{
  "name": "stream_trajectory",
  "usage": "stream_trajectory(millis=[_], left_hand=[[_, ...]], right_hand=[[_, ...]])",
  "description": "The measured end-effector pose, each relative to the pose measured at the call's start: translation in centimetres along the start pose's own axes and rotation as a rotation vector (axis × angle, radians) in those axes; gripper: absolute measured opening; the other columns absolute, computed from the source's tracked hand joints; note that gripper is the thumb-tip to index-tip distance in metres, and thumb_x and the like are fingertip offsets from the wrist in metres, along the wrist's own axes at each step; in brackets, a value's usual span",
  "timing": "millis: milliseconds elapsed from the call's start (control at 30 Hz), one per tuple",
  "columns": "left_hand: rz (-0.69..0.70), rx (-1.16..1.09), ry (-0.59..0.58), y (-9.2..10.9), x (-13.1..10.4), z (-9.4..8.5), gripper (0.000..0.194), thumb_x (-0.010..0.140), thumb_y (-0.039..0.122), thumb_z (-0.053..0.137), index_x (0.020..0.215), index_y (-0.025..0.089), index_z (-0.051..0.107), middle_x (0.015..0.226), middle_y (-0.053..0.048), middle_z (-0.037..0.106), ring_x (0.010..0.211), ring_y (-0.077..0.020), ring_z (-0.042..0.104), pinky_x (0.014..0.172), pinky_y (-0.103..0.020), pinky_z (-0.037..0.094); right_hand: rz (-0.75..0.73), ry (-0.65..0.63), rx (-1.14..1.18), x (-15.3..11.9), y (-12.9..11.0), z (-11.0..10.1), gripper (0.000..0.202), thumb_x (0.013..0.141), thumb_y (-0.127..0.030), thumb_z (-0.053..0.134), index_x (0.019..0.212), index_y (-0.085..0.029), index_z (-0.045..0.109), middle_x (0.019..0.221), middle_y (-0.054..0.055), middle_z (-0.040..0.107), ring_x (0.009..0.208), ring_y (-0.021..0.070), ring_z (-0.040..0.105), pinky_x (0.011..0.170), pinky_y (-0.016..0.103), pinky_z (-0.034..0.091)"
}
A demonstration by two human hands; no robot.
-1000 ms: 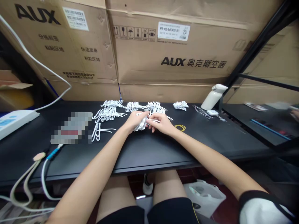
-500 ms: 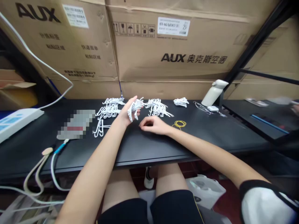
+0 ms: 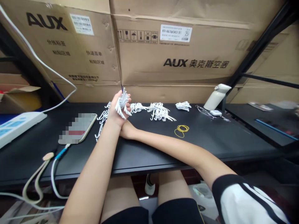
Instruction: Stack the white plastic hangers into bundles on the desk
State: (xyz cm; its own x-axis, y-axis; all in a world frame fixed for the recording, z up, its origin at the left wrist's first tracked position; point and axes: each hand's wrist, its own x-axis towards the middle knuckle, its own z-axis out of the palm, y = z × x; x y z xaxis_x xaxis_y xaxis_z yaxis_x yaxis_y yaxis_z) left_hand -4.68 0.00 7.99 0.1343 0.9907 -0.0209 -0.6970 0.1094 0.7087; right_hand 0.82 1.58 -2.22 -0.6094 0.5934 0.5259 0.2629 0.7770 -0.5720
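My left hand (image 3: 115, 110) is raised over the table, its fingers wrapped round a bunch of white hooks (image 3: 123, 104). My right hand (image 3: 128, 129) is low beside the left wrist; its fingers are hidden behind my left hand and forearm. Rows of white hooks (image 3: 159, 112) lie on the black table (image 3: 149, 152) to the right, and more hooks (image 3: 102, 116) show partly behind my left forearm. Farther right sits a separate white bundle (image 3: 183, 106). Yellow elastic bands (image 3: 182, 130) lie nearer the front.
A pale bottle (image 3: 217, 96), glasses (image 3: 204, 112) and a white earphone case (image 3: 215, 113) are at the back right. On the left lie a phone (image 3: 87, 127) with a cable and a white power strip (image 3: 23, 124). Large cartons (image 3: 142, 68) stand behind the table.
My left hand has moved slightly left with the hooks, which now point more upright. My right hand has moved left, from the open table to behind my left wrist. The view has shifted slightly.
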Motion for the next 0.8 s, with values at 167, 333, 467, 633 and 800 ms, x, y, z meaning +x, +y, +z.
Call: stream_trajectory(millis=[167, 333, 467, 633, 800], left_hand=[[0.002, 0.029, -0.025, -0.3, -0.2, 0.3, 0.041, 0.097, 0.038, 0.036, 0.076, 0.012, 0.06, 0.052, 0.002, 0.057, 0.034, -0.0021, 0.046, 0.033, -0.012, 0.033], [-0.031, 0.072, -0.008, -1.3, 0.5, 0.2, 0.039, 0.096, 0.037, 0.039, 0.075, 0.012, 0.061, 0.051, 0.002, 0.058, 0.034, -0.0029, 0.048, 0.033, -0.012, 0.035], [-0.114, 0.211, 0.051, -2.7, 1.1, 0.0, 0.033, 0.094, 0.033, 0.043, 0.075, 0.012, 0.06, 0.053, 0.0, 0.059, 0.033, -0.0044, 0.047, 0.032, -0.014, 0.036], [-0.131, 0.264, 0.1, -3.2, 1.2, -0.4, 0.028, 0.093, 0.031, 0.046, 0.075, 0.012, 0.059, 0.052, 0.0, 0.06, 0.033, -0.0051, 0.048, 0.031, -0.014, 0.035], [-0.121, 0.272, 0.093, -3.0, 1.5, -0.8, 0.028, 0.092, 0.032, 0.047, 0.076, 0.013, 0.059, 0.052, 0.001, 0.06, 0.032, -0.0051, 0.049, 0.032, -0.014, 0.037]], right_hand=[[0.157, -0.108, -0.071, -2.5, 0.3, -4.5, 0.007, 0.081, -0.017, 0.063, 0.075, -0.013, 0.064, 0.082, 0.005, 0.07, 0.076, 0.0167, 0.062, 0.076, 0.027, 0.047], [0.23, 0.012, -0.276, -6.2, 1.4, -9.6, 0.007, 0.081, -0.015, 0.063, 0.075, -0.014, 0.067, 0.081, 0.005, 0.068, 0.075, 0.0156, 0.059, 0.075, 0.027, 0.043], [0.183, -0.045, -0.517, -7.1, 1.8, -10.5, 0.012, 0.083, -0.017, 0.06, 0.077, -0.013, 0.07, 0.084, 0.01, 0.067, 0.082, 0.0205, 0.058, 0.079, 0.032, 0.042], [0.152, -0.051, -0.514, -7.0, 2.0, -10.6, 0.015, 0.085, -0.018, 0.059, 0.078, -0.012, 0.071, 0.086, 0.011, 0.068, 0.084, 0.0204, 0.057, 0.081, 0.032, 0.043], [0.165, -0.072, -0.414, -7.0, 1.6, -13.1, 0.01, 0.079, -0.012, 0.063, 0.072, -0.013, 0.069, 0.078, 0.007, 0.068, 0.074, 0.0169, 0.058, 0.076, 0.03, 0.043]])
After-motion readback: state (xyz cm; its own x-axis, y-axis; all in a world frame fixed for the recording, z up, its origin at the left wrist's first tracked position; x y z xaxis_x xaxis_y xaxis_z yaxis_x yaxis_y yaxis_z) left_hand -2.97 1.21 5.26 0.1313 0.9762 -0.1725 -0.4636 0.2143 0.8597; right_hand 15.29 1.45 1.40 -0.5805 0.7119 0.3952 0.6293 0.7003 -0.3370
